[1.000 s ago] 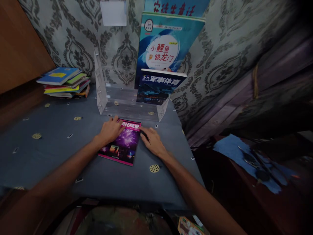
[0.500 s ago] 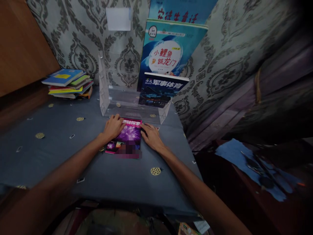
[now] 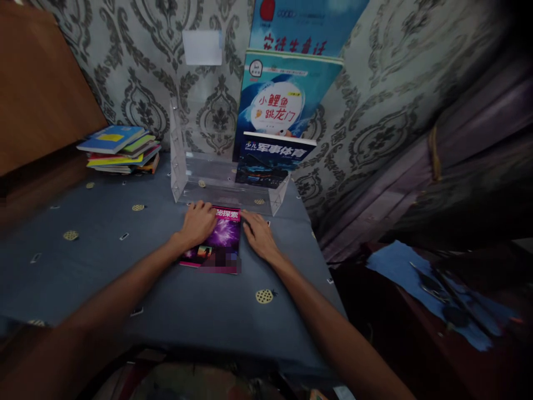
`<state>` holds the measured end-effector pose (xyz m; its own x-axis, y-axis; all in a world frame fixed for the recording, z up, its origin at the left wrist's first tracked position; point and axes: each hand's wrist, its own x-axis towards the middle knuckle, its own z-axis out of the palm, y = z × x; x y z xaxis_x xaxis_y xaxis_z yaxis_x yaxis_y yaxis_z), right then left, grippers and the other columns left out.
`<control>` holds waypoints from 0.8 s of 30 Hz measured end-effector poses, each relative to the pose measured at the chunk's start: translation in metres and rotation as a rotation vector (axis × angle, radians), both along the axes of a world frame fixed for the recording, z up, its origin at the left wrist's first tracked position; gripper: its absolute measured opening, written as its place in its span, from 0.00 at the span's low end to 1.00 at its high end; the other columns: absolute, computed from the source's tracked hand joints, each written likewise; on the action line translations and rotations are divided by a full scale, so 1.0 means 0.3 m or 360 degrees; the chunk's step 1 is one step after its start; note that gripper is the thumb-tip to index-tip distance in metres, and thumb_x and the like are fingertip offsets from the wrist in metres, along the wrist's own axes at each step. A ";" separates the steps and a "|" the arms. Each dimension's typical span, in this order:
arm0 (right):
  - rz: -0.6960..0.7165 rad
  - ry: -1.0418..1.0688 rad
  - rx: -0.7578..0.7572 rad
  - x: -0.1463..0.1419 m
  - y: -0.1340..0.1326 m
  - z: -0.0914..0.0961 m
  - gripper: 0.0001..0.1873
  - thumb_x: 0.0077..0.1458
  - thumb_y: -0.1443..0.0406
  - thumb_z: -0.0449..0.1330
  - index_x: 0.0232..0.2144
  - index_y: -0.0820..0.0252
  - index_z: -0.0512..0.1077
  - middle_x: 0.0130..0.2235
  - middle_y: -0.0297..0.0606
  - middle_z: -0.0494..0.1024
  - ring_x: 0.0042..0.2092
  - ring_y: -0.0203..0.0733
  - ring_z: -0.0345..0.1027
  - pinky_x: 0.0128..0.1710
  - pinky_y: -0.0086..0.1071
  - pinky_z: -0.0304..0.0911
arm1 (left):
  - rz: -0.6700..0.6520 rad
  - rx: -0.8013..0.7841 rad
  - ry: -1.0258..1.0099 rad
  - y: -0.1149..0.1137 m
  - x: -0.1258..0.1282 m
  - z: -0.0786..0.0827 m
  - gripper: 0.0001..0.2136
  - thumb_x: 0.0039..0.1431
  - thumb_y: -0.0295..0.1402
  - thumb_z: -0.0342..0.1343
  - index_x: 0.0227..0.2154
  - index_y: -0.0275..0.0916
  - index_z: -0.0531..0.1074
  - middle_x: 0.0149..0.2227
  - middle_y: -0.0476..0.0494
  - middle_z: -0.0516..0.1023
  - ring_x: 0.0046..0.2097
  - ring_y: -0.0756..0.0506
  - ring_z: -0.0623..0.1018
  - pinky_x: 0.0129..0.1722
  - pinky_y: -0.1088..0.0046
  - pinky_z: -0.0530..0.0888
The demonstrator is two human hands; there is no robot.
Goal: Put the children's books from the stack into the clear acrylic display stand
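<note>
A purple and black book [image 3: 225, 233] with a pink title band lies flat on the cloth-covered table. My left hand [image 3: 199, 223] rests over its upper left part, fingers stretched out and covering some of the title. Along the upper right edge is my right hand [image 3: 259, 234], fingers extended, the fingertips by the corner; whether they touch the book I cannot tell. Just behind stands a clear acrylic book rack [image 3: 225, 191]. A dark blue book [image 3: 270, 161] leans in its right side, with a turquoise book [image 3: 287, 83] and another blue book [image 3: 308, 25] above and behind.
At the table's back left is a stack of several books [image 3: 120, 145]. A patterned tablecloth [image 3: 104, 278] covers the table. Patterned wallpaper and a white wall plate [image 3: 202, 48] are behind. To the right, a lower dark red surface holds a blue cloth [image 3: 400, 269] with scissors [image 3: 431, 286].
The camera view has tilted slightly upward. My left hand has slid a little to the right, covering more of the book's cover. My right hand stays at the right edge.
</note>
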<state>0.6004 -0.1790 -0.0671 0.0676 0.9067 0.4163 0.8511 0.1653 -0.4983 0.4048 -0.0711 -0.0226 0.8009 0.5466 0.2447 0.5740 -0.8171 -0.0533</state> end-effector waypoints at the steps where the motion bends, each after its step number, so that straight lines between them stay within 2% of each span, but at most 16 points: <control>1: 0.0016 0.0038 0.0032 0.003 -0.001 -0.002 0.24 0.64 0.68 0.48 0.61 0.57 0.67 0.59 0.46 0.74 0.61 0.48 0.65 0.61 0.49 0.60 | -0.0111 -0.0028 -0.0009 -0.005 0.013 -0.005 0.13 0.69 0.33 0.46 0.43 0.34 0.75 0.45 0.32 0.76 0.50 0.34 0.72 0.50 0.54 0.68; 5: -0.0021 0.0162 0.0078 0.005 -0.008 -0.008 0.26 0.64 0.67 0.47 0.63 0.56 0.63 0.58 0.45 0.75 0.59 0.48 0.66 0.61 0.49 0.61 | -0.0580 -0.0122 -0.0044 -0.013 0.077 -0.024 0.11 0.68 0.30 0.48 0.47 0.35 0.72 0.49 0.37 0.77 0.52 0.40 0.73 0.55 0.60 0.68; 7: -0.0048 0.0206 0.0087 0.004 -0.013 -0.009 0.26 0.65 0.67 0.47 0.64 0.56 0.62 0.57 0.45 0.76 0.60 0.48 0.66 0.61 0.49 0.60 | -0.0678 -0.0137 -0.0030 -0.006 0.103 -0.029 0.12 0.68 0.27 0.48 0.50 0.35 0.71 0.52 0.37 0.76 0.55 0.41 0.72 0.56 0.62 0.67; 14: -0.0053 0.0219 0.0095 0.003 -0.017 -0.008 0.24 0.64 0.67 0.47 0.61 0.59 0.63 0.53 0.47 0.78 0.57 0.49 0.68 0.60 0.49 0.62 | -0.0642 -0.0219 -0.0043 0.030 0.121 -0.045 0.19 0.65 0.26 0.47 0.58 0.34 0.65 0.58 0.32 0.73 0.59 0.38 0.70 0.54 0.58 0.68; 20: -0.0011 0.0199 0.0027 0.005 -0.017 -0.002 0.24 0.64 0.66 0.48 0.61 0.60 0.63 0.54 0.47 0.78 0.58 0.50 0.68 0.60 0.49 0.62 | -0.0629 -0.0328 -0.0128 0.040 0.128 -0.056 0.15 0.63 0.25 0.47 0.51 0.36 0.68 0.54 0.36 0.75 0.57 0.40 0.70 0.54 0.59 0.68; 24: -0.0004 0.0254 0.0048 0.000 -0.019 0.005 0.24 0.63 0.67 0.49 0.61 0.59 0.63 0.51 0.45 0.80 0.56 0.48 0.70 0.58 0.47 0.63 | -0.0603 -0.0387 -0.0156 0.041 0.132 -0.052 0.13 0.64 0.25 0.46 0.49 0.37 0.69 0.53 0.36 0.75 0.57 0.40 0.71 0.54 0.58 0.68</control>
<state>0.6003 -0.1846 -0.0658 0.1376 0.8938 0.4269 0.7620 0.1798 -0.6222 0.4443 -0.0588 -0.0382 0.9348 0.2704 0.2302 0.2249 -0.9525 0.2055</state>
